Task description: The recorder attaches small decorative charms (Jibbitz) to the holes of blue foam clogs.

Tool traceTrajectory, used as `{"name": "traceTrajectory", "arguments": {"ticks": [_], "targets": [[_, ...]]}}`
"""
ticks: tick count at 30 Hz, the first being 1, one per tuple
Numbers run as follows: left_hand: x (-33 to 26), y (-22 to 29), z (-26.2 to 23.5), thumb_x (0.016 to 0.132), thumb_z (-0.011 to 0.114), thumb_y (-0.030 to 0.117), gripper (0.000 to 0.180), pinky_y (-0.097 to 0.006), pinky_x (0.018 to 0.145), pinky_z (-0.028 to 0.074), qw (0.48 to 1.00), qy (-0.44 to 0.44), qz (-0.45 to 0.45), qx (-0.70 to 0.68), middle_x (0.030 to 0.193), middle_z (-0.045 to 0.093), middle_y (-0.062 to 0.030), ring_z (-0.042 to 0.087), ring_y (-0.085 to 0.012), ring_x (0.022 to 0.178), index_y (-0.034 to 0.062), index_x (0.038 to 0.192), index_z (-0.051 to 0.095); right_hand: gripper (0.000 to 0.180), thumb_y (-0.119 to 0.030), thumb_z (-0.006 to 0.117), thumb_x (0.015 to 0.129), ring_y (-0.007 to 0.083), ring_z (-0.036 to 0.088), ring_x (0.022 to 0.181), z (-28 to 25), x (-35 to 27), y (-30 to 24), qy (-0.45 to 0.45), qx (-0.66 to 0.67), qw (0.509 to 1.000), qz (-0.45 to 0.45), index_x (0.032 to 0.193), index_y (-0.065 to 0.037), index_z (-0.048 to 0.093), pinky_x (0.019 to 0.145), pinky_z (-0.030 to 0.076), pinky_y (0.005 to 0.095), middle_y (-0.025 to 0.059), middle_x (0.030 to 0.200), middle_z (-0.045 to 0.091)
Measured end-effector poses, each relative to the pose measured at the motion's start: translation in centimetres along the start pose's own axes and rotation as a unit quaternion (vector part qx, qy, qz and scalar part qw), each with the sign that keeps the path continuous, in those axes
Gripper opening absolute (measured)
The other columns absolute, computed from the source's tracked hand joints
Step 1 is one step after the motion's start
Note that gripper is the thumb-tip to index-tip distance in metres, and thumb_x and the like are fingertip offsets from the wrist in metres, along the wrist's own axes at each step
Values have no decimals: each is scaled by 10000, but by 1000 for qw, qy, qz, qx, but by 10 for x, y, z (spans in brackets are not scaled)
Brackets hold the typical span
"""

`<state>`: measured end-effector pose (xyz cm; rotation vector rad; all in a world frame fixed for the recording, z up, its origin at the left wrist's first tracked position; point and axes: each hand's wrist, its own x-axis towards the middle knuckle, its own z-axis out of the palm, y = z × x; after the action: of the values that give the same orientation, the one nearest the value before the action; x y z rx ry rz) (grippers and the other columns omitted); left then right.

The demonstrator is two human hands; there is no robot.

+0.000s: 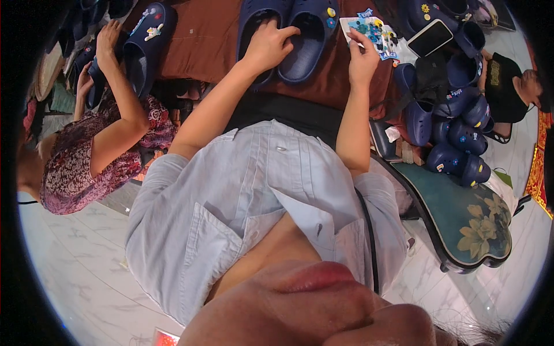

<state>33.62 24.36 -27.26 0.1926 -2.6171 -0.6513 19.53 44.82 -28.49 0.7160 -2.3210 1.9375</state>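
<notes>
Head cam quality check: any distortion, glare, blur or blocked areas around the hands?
Head view: strong fisheye, black vignette at the corners, edges bending near the rim. Lighting soft and even; mild sheen on the marble floor, no hard glare. The left hand on the navy clog and the right hand holding the charm card are fairly sharp. The wearer's own chin and shirt fill the lower middle, blurred.

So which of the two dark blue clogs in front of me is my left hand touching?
The left hand grips the left clog of the pair; the right clog, bearing small charms by its toe, lies beside it with no hand inside.
</notes>
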Motion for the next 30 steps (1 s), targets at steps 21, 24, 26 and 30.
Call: {"name": "traceTrajectory", "arguments": {"ticks": [21, 24, 26, 30], "targets": [[-1, 2, -1, 810, 652, 148, 372, -462, 838, 480, 1000, -17, -9, -2, 958, 567, -215, 567, -397, 936, 217, 1175, 671, 560, 55, 582, 806, 282, 526, 1080, 26, -6, -43, -72, -228, 942, -235, 1351, -48, 505, 981, 415, 402, 46, 1178, 683], [1, 4, -2, 803, 663, 144, 380, -461, 830, 481, 1000, -10, -9, 5, 951, 566, -213, 567, -395, 931, 220, 1176, 668, 547, 58, 579, 788, 289, 544, 1051, 30, -3, -45, -80, -239, 934, -254, 1320, -54, 523, 960, 423, 408, 62, 1150, 687], [4, 6, -4, 771, 665, 148, 367, -473, 843, 497, 1000, -18, -14, 17, 1000, 569, -225, 575, -409, 961, 187, 1135, 694, 491, 30, 586, 783, 293, 566, 1000, 33, 1, -48, -68, -245, 926, -278, 1267, -53, 565, 909, 440, 415, 92, 1056, 690], [4, 5, -3, 760, 661, 138, 364, -481, 828, 503, 1000, 2, -1, 22, 973, 562, -230, 570, -416, 959, 181, 1120, 697, 372, -4, 584, 791, 282, 584, 955, 39, 4, -62, -71, -335, 886, -312, 1157, -42, 634, 810, 452, 414, 121, 920, 654]]}}
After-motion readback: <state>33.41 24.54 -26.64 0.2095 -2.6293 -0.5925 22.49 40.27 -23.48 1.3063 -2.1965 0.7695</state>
